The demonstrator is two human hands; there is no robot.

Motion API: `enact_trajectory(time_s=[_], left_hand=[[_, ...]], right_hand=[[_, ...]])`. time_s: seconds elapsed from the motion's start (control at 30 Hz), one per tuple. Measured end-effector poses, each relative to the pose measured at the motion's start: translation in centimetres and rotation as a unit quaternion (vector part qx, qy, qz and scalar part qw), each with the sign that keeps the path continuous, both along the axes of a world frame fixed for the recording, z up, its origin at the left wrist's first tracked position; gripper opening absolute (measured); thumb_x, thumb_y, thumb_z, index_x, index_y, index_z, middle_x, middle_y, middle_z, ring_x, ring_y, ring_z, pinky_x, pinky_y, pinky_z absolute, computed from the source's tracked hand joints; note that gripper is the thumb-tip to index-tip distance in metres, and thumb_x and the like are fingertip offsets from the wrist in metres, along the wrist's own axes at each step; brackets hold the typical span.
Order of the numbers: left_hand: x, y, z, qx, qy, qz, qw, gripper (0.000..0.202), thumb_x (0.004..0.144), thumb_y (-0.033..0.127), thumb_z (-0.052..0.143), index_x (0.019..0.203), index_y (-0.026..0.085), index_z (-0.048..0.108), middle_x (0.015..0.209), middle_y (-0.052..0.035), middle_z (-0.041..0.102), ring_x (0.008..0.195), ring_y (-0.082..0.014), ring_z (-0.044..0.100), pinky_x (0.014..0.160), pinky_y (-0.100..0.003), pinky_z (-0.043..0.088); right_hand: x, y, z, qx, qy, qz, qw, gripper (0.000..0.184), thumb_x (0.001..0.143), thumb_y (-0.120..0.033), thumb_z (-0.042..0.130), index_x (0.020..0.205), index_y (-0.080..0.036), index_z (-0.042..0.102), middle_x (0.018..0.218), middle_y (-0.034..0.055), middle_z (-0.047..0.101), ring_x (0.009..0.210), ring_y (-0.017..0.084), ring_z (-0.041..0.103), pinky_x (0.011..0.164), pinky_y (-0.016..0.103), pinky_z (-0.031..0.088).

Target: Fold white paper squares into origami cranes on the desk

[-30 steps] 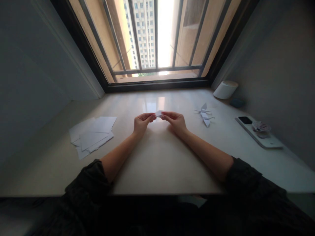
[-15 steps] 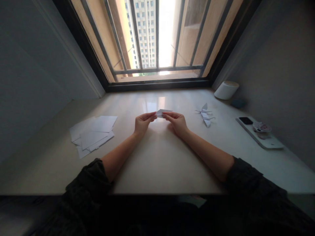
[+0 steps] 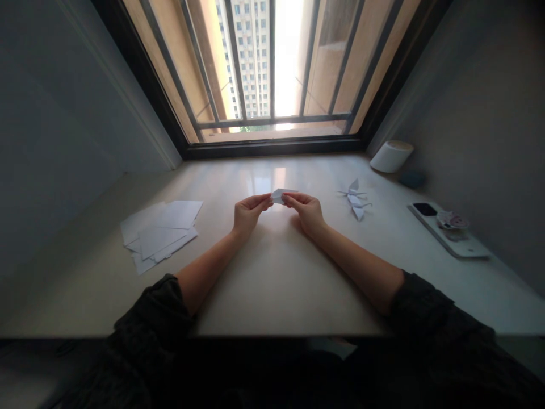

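A small folded piece of white paper (image 3: 277, 196) is held just above the white tabletop, between both hands. My left hand (image 3: 250, 212) pinches its left end between thumb and fingers. At the other side, my right hand (image 3: 307, 210) grips it the same way, its fingers covering part of the paper. To the right lie folded white paper cranes (image 3: 356, 200), close together on the surface. Over on the left is a loose, overlapping stack of white paper sheets (image 3: 164, 233).
A phone (image 3: 447, 230) with a round grip on its back lies at the right. Behind it, by the wall, are a white cylindrical object (image 3: 392, 156) and a dark rounded thing (image 3: 412, 179). A barred window (image 3: 275, 149) closes off the far side.
Both hands keep hold of the folded paper and have shifted only very slightly, with a small change in the fingertips. Everything else lies as before.
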State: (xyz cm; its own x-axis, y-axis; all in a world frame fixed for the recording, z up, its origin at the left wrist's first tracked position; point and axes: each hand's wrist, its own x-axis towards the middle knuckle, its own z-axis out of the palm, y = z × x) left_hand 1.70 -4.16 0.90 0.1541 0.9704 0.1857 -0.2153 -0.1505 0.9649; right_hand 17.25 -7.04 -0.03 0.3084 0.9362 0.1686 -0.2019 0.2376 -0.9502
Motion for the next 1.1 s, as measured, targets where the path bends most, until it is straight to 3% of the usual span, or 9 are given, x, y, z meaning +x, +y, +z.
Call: enact_trajectory(time_s=[0.57,1.1], left_hand=[[-0.17,0.12,-0.04,-0.022,0.004,0.000,1.000,0.039,0.060,0.038,0.082,0.092,0.017,0.075,0.082,-0.0069,0.074,0.071,-0.0171,0.068,0.071,-0.032,0.052],[-0.08,0.06,-0.17,-0.008,0.003,0.001,1.000,0.040,0.063,0.043,0.079,0.095,0.018,0.074,0.084,-0.0072,0.074,0.072,-0.0177,0.069,0.074,-0.033,0.052]], right_hand=[[-0.19,-0.44,0.27,0.002,-0.010,0.008,1.000,0.028,0.060,-0.041,0.080,0.080,-0.022,0.074,0.085,0.0034,0.074,0.079,0.019,0.066,0.079,0.036,0.052],[-0.35,-0.23,0.15,-0.007,0.023,-0.001,1.000,0.038,0.051,-0.046,0.084,0.077,-0.020,0.073,0.078,0.0038,0.074,0.069,0.017,0.066,0.074,0.036,0.053]])
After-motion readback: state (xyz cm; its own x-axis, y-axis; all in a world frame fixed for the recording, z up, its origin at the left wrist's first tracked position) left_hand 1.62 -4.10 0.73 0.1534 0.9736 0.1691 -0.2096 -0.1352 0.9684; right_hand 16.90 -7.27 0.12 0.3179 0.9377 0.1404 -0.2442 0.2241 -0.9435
